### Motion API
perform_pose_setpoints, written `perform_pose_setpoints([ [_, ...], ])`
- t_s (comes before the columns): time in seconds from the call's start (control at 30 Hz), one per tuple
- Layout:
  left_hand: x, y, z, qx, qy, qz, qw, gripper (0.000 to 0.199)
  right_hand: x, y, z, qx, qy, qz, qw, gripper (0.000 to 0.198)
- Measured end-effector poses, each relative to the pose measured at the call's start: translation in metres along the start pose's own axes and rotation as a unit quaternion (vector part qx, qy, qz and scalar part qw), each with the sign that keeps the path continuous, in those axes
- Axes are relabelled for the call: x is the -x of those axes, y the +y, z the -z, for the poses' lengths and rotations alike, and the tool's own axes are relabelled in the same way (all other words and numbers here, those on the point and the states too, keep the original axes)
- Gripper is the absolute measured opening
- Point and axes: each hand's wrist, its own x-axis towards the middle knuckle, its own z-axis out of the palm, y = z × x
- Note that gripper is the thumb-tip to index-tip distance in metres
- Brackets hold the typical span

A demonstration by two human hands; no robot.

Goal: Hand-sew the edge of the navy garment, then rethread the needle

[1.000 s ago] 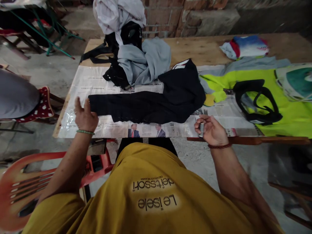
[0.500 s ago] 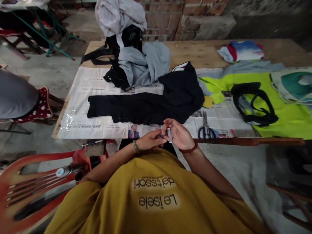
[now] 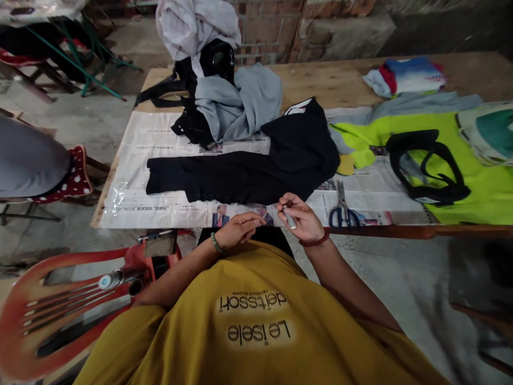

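Observation:
In my right hand [image 3: 305,220] I grip a small light-grey stick-like thing [image 3: 289,218], its pale end pointing down toward me; its kind is not clear. My left hand [image 3: 239,230] is closed in a pinch with thumb and forefinger together, and whatever is between them is too small to make out. The hands are apart, just at the table's near edge. Beyond them lies a dark navy garment [image 3: 228,174], stretched out flat to the left and bunched at the right. Scissors with dark blue handles [image 3: 343,208] rest right of my right hand.
Newspaper [image 3: 128,176] covers the wooden table's [image 3: 328,80] near part. Grey cloth [image 3: 256,99] is piled behind the garment. A neon-yellow garment [image 3: 492,187], a black strap loop [image 3: 452,187] and a green-white iron [image 3: 497,133] lie at right. A red chair [image 3: 20,321] stands at my left.
My hands have moved apart: the left toward the left, the right slightly to the right with the grey stick-like thing still in it. The view has shifted a little.

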Motion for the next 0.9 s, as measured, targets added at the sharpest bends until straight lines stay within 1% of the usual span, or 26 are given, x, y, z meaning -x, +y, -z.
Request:
perform_pose_setpoints([
  [0.1, 0.003, 0.001, 0.001, 0.025, -0.002, 0.007, 1.0, 0.031, 0.003, -0.005, 0.006, 0.038, 0.026, 0.011, 0.999, 0.03],
  [0.23, 0.006, 0.006, 0.002, 0.075, 0.014, 0.005, 0.997, 0.029, 0.008, -0.01, 0.014, 0.137, 0.037, 0.032, 0.989, 0.032],
  [0.33, 0.007, 0.011, 0.004, 0.115, 0.037, -0.005, 0.993, 0.029, 0.012, -0.011, 0.016, 0.229, 0.015, 0.06, 0.971, 0.034],
  [0.43, 0.008, 0.015, 0.007, 0.146, 0.051, -0.014, 0.988, 0.028, 0.017, -0.013, 0.011, 0.324, -0.012, 0.05, 0.945, 0.032],
  [0.5, 0.009, 0.017, 0.01, 0.165, 0.061, -0.023, 0.984, 0.027, 0.021, -0.016, 0.005, 0.353, -0.02, 0.04, 0.934, 0.03],
  [0.57, 0.01, 0.018, 0.013, 0.183, 0.074, -0.034, 0.98, 0.026, 0.026, -0.019, 0.0, 0.355, -0.022, 0.039, 0.934, 0.029],
  [0.67, 0.01, 0.018, 0.018, 0.203, 0.09, -0.045, 0.974, 0.025, 0.029, -0.022, -0.003, 0.328, -0.016, 0.035, 0.944, 0.028],
  [0.8, 0.011, 0.014, 0.024, 0.217, 0.104, -0.043, 0.97, 0.026, 0.029, -0.024, 0.002, 0.272, -0.005, 0.024, 0.962, 0.03],
  [0.9, 0.014, 0.012, 0.028, 0.217, 0.116, -0.044, 0.968, 0.027, 0.026, -0.023, 0.007, 0.24, 0.012, 0.021, 0.97, 0.028],
])
